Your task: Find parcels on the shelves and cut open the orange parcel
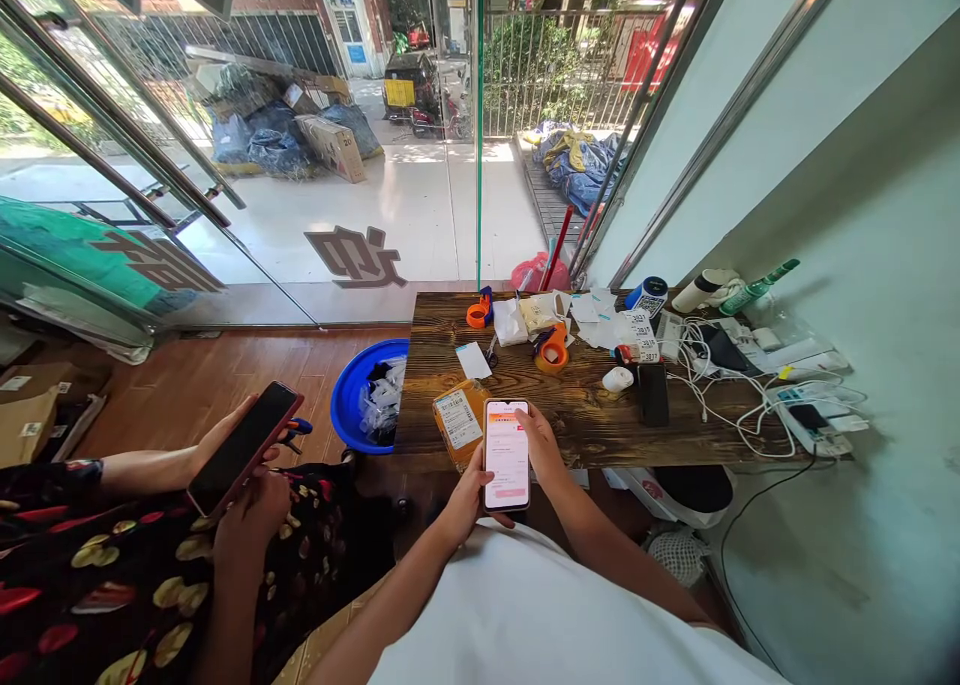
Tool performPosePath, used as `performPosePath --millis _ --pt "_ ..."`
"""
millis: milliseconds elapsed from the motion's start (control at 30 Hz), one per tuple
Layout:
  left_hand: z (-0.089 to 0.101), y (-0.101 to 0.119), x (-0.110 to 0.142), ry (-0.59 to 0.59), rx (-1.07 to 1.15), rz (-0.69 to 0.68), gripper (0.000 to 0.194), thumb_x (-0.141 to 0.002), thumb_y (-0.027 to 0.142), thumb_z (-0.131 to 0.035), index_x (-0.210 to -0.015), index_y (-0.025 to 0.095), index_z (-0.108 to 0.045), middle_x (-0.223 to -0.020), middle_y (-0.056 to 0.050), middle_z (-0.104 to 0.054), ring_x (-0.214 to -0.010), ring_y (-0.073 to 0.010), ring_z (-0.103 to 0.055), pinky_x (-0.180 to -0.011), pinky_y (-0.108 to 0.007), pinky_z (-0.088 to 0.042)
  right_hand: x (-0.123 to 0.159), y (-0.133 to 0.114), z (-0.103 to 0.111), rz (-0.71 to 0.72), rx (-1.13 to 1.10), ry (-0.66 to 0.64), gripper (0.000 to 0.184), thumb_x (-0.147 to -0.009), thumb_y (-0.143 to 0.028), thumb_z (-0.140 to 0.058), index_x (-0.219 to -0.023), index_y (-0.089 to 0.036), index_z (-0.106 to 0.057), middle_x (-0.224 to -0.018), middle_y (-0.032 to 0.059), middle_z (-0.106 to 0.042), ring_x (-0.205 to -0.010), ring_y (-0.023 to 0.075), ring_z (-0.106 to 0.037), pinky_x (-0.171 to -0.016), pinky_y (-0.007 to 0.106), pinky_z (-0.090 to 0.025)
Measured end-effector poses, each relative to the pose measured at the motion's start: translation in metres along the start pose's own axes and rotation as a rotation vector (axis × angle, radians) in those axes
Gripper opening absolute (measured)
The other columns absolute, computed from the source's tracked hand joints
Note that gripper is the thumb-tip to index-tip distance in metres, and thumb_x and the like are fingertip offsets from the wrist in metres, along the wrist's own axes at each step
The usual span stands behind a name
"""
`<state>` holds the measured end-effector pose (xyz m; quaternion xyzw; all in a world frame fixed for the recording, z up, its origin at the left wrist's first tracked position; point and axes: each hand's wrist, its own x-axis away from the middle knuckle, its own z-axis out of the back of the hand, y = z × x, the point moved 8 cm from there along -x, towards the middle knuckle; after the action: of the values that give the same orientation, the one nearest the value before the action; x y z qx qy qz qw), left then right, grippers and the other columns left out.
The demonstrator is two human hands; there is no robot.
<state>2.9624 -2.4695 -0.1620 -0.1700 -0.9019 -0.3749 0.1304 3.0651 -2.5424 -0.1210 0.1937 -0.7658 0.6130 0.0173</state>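
Observation:
A smartphone point(506, 454) with a lit pink and white screen is held upright between both my hands, just in front of the wooden table's near edge. My left hand point(463, 500) wraps round its left side and lower corner. My right hand point(541, 450) grips its right edge, thumb near the screen. A yellow padded parcel point(456, 420) with a white barcode label lies on the table point(585, 420) right behind the phone.
Another person sits at my left in a patterned dress, holding a dark phone point(244, 447) in both hands. A blue basin point(360, 390) of bags stands beside the table. Orange tape dispensers point(553, 350), labels, a white mouse point(617, 378), chargers and cables crowd the tabletop.

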Motion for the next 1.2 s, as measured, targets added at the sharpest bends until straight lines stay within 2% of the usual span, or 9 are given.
performPosePath --millis 233,367,500,667,833,933,1033,1133,1200 --pt "0.005 -0.003 -0.001 0.020 -0.064 0.023 0.077 -0.080 0.023 -0.046 -0.148 0.039 -0.015 -0.141 -0.009 -0.040 -0.096 -0.0277 -0.058 -0.051 -0.030 -0.056 0.000 0.004 0.001 -0.018 -0.005 0.042 0.029 -0.073 -0.044 -0.069 -0.086 -0.021 -0.057 -0.072 -0.0018 -0.066 -0.059 0.0159 -0.059 -0.054 0.027 -0.045" --pt "0.009 -0.003 -0.001 0.059 -0.176 0.013 0.076 -0.081 0.021 -0.047 -0.149 0.037 -0.017 -0.141 -0.007 -0.041 -0.101 -0.0269 -0.055 -0.056 -0.028 -0.057 -0.004 0.002 0.006 0.020 0.013 0.111 0.035 -0.064 -0.036 -0.080 -0.088 -0.021 -0.059 -0.076 -0.0026 -0.067 -0.066 0.0142 -0.059 -0.063 0.026 -0.045" --pt "0.010 -0.002 -0.002 0.058 -0.163 0.014 0.079 -0.080 0.021 -0.046 -0.149 0.038 -0.012 -0.142 -0.007 -0.040 -0.100 -0.0267 -0.055 -0.055 -0.026 -0.056 -0.005 0.009 0.005 -0.030 -0.060 0.131 0.026 -0.073 -0.043 -0.067 -0.085 -0.022 -0.056 -0.067 -0.0048 -0.064 -0.058 0.0141 -0.057 -0.057 0.026 -0.045" --pt "0.011 0.001 -0.003 0.043 -0.110 0.022 0.082 -0.078 0.023 -0.046 -0.150 0.037 -0.009 -0.141 -0.009 -0.041 -0.098 -0.0291 -0.057 -0.051 -0.031 -0.057 -0.004 0.012 0.001 -0.068 -0.119 0.107 0.019 -0.073 -0.037 -0.061 -0.083 -0.023 -0.056 -0.068 -0.0050 -0.065 -0.058 0.0141 -0.059 -0.056 0.025 -0.045" --pt "0.011 0.001 -0.005 0.032 -0.089 0.026 0.085 -0.076 0.024 -0.048 -0.150 0.035 -0.007 -0.139 -0.012 -0.042 -0.096 -0.0294 -0.058 -0.050 -0.032 -0.056 -0.005 0.015 -0.002 -0.071 -0.116 0.084 0.023 -0.076 -0.042 -0.062 -0.085 -0.023 -0.054 -0.063 -0.0057 -0.063 -0.054 0.0140 -0.058 -0.051 0.024 -0.043" --pt "0.012 0.000 -0.005 0.040 -0.086 0.037 0.084 -0.076 0.024 -0.048 -0.150 0.034 -0.010 -0.137 -0.012 -0.043 -0.095 -0.0283 -0.059 -0.050 -0.030 -0.056 -0.006 0.017 -0.002 -0.065 -0.091 0.084 0.027 -0.075 -0.045 -0.066 -0.085 -0.023 -0.053 -0.064 -0.0057 -0.063 -0.055 0.0140 -0.058 -0.052 0.024 -0.043" --pt "0.011 0.002 -0.004 0.046 -0.077 0.039 0.083 -0.075 0.023 -0.048 -0.150 0.032 -0.012 -0.135 -0.013 -0.045 -0.094 -0.0288 -0.059 -0.050 -0.032 -0.056 -0.006 0.018 -0.002 -0.068 -0.086 0.065 0.027 -0.079 -0.047 -0.062 -0.087 -0.023 -0.052 -0.067 -0.0049 -0.064 -0.059 0.0152 -0.060 -0.055 0.025 -0.044" --pt "0.009 0.006 -0.003 0.045 -0.015 0.032 0.088 -0.072 0.021 -0.047 -0.150 0.032 -0.009 -0.137 -0.013 -0.043 -0.097 -0.0315 -0.058 -0.050 -0.036 -0.057 -0.003 0.020 -0.003 -0.085 -0.088 -0.008 0.026 -0.081 -0.046 -0.058 -0.094 -0.024 -0.053 -0.077 -0.0020 -0.068 -0.067 0.0176 -0.063 -0.060 0.028 -0.047" --pt "0.008 0.011 -0.002 0.050 0.033 0.014 0.093 -0.067 0.018 -0.046 -0.150 0.033 -0.008 -0.140 -0.012 -0.041 -0.100 -0.0335 -0.057 -0.050 -0.040 -0.058 0.002 0.022 -0.007 -0.096 -0.058 -0.121 0.027 -0.082 -0.041 -0.057 -0.102 -0.023 -0.055 -0.089 0.0007 -0.069 -0.077 0.0192 -0.064 -0.067 0.030 -0.049"
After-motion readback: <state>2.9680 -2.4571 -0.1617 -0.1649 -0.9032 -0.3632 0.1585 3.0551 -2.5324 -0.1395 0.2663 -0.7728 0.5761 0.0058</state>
